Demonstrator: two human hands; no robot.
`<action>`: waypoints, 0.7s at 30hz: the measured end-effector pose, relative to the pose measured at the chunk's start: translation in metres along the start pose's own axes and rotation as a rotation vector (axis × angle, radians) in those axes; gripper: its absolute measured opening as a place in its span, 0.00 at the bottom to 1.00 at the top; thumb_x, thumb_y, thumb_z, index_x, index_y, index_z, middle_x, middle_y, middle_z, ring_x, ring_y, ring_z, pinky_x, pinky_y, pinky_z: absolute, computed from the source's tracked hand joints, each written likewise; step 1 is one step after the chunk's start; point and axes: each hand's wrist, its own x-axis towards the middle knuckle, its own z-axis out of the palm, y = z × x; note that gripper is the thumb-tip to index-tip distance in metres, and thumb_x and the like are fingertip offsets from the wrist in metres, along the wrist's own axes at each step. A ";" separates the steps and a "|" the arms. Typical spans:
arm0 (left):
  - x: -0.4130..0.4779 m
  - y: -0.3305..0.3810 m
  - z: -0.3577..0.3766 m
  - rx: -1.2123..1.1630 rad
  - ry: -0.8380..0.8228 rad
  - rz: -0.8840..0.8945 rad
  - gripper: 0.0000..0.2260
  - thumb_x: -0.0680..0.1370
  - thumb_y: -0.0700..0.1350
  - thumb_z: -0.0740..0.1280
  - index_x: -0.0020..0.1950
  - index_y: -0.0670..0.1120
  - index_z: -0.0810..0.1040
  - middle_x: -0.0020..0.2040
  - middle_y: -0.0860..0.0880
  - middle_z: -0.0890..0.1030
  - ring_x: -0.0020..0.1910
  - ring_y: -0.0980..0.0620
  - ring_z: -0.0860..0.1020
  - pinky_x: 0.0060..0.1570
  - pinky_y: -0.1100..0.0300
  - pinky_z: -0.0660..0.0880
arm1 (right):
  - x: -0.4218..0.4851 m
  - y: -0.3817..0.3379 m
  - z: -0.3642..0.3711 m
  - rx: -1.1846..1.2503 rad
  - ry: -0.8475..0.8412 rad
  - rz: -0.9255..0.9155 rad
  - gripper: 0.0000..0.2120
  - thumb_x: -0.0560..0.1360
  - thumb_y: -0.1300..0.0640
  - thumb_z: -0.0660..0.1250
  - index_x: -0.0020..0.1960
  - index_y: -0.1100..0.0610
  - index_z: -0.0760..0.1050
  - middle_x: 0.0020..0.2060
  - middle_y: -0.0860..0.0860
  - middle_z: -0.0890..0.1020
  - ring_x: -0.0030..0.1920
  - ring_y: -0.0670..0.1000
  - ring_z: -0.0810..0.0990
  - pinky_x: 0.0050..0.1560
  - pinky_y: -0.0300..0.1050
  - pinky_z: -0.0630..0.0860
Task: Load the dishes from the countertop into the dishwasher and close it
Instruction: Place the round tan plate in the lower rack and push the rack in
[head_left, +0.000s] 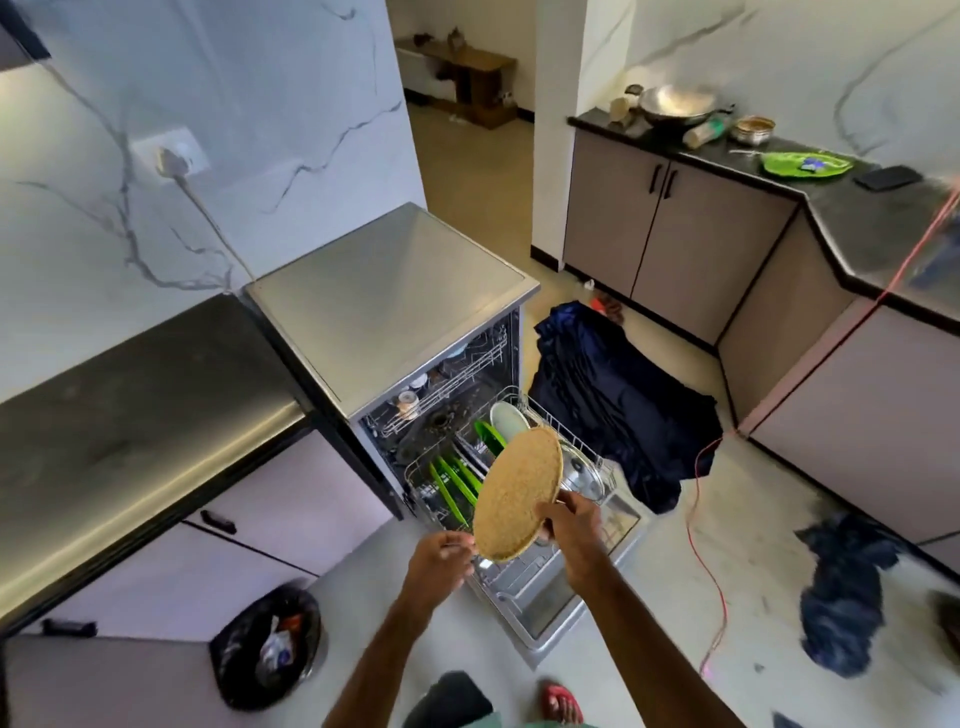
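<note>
1. Head view: the plate (517, 493), round and tan, is held tilted above the pulled-out lower rack (413, 470) of the dishwasher (395, 291).
2. Right hand (571, 525): fingers are curled round the plate's right edge, clamped on it.
3. Left hand (441, 564): fingertips pinch the plate's lower-left rim.
4. In the rack, green plates (457, 486) stand on edge just left of the held plate. A white plate (506, 418) stands behind its top edge, and a glass lid (584, 475) lies to its right.
5. The door (540, 608) lies folded down flat beneath both hands.
6. Right of the door's edge, a dark cloth (618, 400) and a red cord (709, 551) lie on the floor. Left of it, bare floor runs to a bin bag (270, 644).
7. The far countertop (857, 218) carries a wok (675, 104) and a green dish (805, 165).
</note>
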 end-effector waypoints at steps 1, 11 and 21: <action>0.005 0.003 0.005 0.002 -0.019 0.003 0.05 0.79 0.42 0.71 0.53 0.43 0.82 0.47 0.46 0.86 0.39 0.53 0.83 0.35 0.63 0.76 | 0.007 -0.005 0.000 -0.034 0.027 -0.007 0.12 0.74 0.68 0.71 0.57 0.63 0.79 0.47 0.55 0.82 0.41 0.48 0.79 0.31 0.36 0.77; 0.119 0.033 -0.016 0.058 -0.060 -0.033 0.07 0.78 0.42 0.70 0.54 0.42 0.82 0.47 0.45 0.85 0.39 0.54 0.82 0.40 0.60 0.81 | 0.117 -0.030 0.046 -0.128 0.107 0.087 0.16 0.74 0.67 0.72 0.61 0.63 0.79 0.53 0.58 0.84 0.48 0.54 0.81 0.30 0.36 0.76; 0.206 0.072 -0.018 0.104 -0.131 -0.033 0.06 0.78 0.41 0.69 0.52 0.41 0.83 0.48 0.46 0.86 0.41 0.49 0.85 0.39 0.59 0.81 | 0.203 -0.046 0.069 -0.181 0.156 0.203 0.13 0.72 0.69 0.72 0.56 0.63 0.81 0.41 0.56 0.83 0.40 0.54 0.78 0.38 0.46 0.76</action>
